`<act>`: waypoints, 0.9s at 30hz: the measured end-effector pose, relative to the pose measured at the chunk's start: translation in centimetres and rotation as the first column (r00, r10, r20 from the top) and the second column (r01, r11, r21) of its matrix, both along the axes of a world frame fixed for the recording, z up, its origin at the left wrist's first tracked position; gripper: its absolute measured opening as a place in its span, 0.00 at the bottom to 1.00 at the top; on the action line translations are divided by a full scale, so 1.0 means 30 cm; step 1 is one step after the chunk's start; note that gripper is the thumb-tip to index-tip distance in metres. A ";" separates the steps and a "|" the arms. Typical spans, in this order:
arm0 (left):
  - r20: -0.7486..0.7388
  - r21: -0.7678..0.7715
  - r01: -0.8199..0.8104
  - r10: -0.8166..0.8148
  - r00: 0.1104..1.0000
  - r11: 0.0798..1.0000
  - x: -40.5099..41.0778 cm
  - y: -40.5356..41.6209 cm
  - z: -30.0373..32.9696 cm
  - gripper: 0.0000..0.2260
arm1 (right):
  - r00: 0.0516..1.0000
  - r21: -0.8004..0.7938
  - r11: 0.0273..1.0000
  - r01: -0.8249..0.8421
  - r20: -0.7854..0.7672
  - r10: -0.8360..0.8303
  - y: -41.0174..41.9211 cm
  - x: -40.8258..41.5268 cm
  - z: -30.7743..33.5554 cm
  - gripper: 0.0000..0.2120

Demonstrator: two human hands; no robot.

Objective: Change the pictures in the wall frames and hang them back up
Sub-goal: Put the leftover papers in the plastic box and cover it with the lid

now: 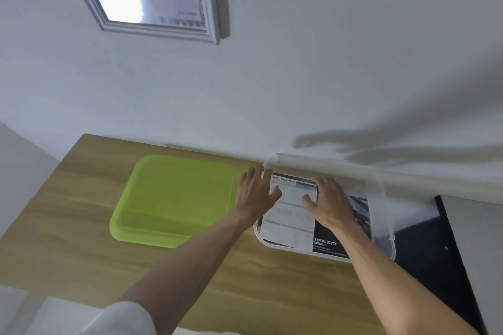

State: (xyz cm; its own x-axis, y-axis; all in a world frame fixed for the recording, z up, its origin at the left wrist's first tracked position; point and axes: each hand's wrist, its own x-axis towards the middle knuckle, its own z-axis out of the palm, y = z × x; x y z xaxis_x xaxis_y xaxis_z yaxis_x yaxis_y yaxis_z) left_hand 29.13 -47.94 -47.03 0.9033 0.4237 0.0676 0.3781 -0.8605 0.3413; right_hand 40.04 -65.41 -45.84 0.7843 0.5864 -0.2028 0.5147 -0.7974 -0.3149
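Observation:
A silver picture frame (163, 3) hangs on the white wall at the upper left, its glass glaring with reflected light. On the wooden table a clear plastic bin (383, 215) holds printed sheets (291, 215), the top one a white page of text and beneath it a dark page reading "SIMPLICITY". My left hand (255, 193) lies over the bin's left rim, fingers spread, thumb touching the top sheet. My right hand (329, 201) rests flat on the sheets inside the bin, fingers straight.
A lime-green tray (174, 198) lies flat on the wooden table (81, 226) left of the bin. A dark cabinet or object (435, 247) stands at the table's right end. A white cable duct (326, 163) runs along the wall behind the bin.

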 end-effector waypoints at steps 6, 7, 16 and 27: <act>-0.031 -0.139 -0.247 0.246 0.969 0.959 -0.227 0.293 0.019 0.27 | 0.988 0.163 0.976 -0.142 -0.040 0.150 0.276 -0.099 0.076 0.28; -0.049 -0.156 -0.285 0.280 0.959 0.946 -0.278 0.336 0.013 0.27 | 0.983 0.183 0.970 -0.162 -0.062 0.176 0.314 -0.126 0.078 0.28; -0.323 -0.128 -0.595 0.534 0.781 0.793 -0.636 0.585 -0.053 0.37 | 0.927 0.001 0.949 -0.315 -0.215 0.307 0.543 -0.329 -0.023 0.37; -0.478 -0.216 -0.737 0.589 0.652 0.641 -0.693 0.725 -0.139 0.57 | 0.888 -0.143 0.990 0.011 -0.453 -0.076 0.606 -0.417 -0.150 0.51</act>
